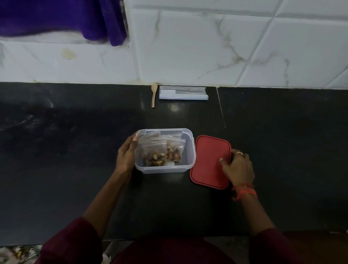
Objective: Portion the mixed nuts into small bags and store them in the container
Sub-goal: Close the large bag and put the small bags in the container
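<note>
While the left hand (126, 155) is holding the left side of the clear box (161, 169), its thumb is resting up by the rim and its fingers are curling along the wall. The clear box is sitting open on the black surface (63, 154), right in front of the person. Little see-through bags (154, 146) are standing inside it and leaning on each other. They are filling the left and middle part of the box. Brown mixed nuts (154, 158) are lying at the bottom of the bags.

The red lid (208, 161) is lying flat on the surface just beside the box, on its right side. I cannot tell if the two are touching. The right hand (240, 168) is gripping the right edge of the lid, with the thumb pressing on top and the other fingers bending over the edge. A ring (239, 153) is shining on one finger, and an orange thread (244, 190) is sitting around that wrist. Dark red sleeves (70, 246) are covering both upper arms.

Far back, by the white tile wall (196, 50), a small wooden spoon (154, 96) is lying with its round end toward the wall. Just beside it, on the right, a flat white pack (183, 93) is lying along the wall. A purple cloth (54, 5) is hanging at the top left.
</note>
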`<state>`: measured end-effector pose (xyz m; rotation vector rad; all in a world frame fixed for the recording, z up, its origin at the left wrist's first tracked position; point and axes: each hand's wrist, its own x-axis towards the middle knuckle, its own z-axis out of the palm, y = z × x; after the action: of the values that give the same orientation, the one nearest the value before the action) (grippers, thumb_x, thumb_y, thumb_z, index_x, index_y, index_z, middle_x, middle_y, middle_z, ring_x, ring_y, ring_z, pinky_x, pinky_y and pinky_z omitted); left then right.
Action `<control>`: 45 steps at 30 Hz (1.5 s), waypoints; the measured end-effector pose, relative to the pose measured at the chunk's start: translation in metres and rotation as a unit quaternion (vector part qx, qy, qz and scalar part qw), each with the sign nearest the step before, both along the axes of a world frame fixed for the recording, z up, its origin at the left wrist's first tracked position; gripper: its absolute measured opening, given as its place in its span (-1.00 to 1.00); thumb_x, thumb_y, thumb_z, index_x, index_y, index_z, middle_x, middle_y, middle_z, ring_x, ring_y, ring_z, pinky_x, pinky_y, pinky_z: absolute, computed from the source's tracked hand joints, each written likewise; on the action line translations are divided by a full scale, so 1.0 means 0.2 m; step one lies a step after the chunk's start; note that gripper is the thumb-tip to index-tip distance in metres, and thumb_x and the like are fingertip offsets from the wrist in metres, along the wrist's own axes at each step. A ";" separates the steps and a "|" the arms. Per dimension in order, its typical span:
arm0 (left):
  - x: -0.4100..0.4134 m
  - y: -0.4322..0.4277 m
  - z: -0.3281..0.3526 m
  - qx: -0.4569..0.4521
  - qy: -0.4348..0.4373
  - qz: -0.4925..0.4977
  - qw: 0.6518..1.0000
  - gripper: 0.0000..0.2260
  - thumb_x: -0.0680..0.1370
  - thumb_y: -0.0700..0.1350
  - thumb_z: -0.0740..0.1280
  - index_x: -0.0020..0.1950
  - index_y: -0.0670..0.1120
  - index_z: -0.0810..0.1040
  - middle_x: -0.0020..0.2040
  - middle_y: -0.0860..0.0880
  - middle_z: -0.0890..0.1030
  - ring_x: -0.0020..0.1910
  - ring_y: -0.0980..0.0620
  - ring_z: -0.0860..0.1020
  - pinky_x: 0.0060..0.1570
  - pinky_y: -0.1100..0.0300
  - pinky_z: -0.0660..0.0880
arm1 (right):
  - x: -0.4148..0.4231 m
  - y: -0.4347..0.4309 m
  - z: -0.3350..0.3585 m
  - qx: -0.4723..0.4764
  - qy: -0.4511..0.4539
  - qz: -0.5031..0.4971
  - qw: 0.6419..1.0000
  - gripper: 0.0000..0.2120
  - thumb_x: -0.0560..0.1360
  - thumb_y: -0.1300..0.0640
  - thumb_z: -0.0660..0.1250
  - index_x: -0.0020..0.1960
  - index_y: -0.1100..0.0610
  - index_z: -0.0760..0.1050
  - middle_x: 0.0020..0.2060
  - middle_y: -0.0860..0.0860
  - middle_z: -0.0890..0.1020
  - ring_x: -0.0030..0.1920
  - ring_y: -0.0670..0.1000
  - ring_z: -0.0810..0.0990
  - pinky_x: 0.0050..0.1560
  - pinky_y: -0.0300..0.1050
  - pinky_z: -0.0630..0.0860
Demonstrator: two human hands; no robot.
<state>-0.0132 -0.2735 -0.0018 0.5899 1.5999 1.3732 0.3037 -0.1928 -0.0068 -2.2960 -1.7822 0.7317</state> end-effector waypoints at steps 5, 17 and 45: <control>0.00 0.00 -0.03 0.002 0.016 -0.001 1.000 -0.72 0.66 0.03 0.22 0.33 0.04 0.56 0.27 -0.05 0.60 0.26 -0.06 0.56 0.28 -0.17 0.50 | 0.01 -0.02 -0.08 0.031 0.095 -0.071 0.992 -0.33 0.44 0.04 0.50 0.47 0.14 0.35 0.30 0.16 0.53 0.30 0.17 0.53 0.30 0.08 0.48; 0.01 -0.01 0.01 0.008 0.021 -0.014 1.000 -0.79 0.67 0.03 0.20 0.21 0.14 0.59 0.22 -0.03 0.62 0.23 -0.05 0.57 0.25 -0.17 0.51 | -0.05 0.09 -0.03 0.023 0.237 -0.154 0.959 -0.73 0.44 0.09 0.50 0.13 0.02 0.63 -0.05 -0.06 0.68 0.11 0.05 0.64 0.14 -0.09 0.52; -0.03 0.04 0.06 0.029 0.039 -0.006 0.999 -0.69 0.61 -0.08 0.35 0.36 0.01 0.54 0.18 0.13 0.59 0.14 0.21 0.55 -0.01 0.36 0.52 | -0.57 -0.20 0.08 0.428 0.169 0.335 0.822 -0.87 0.57 0.04 0.40 0.04 0.02 0.69 0.04 -0.09 0.68 0.05 -0.02 0.62 0.11 0.01 0.52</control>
<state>-0.0192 -0.2653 0.0096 0.6934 1.6195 1.4061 0.1899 -0.2318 0.0095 -0.9017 -2.1094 0.2524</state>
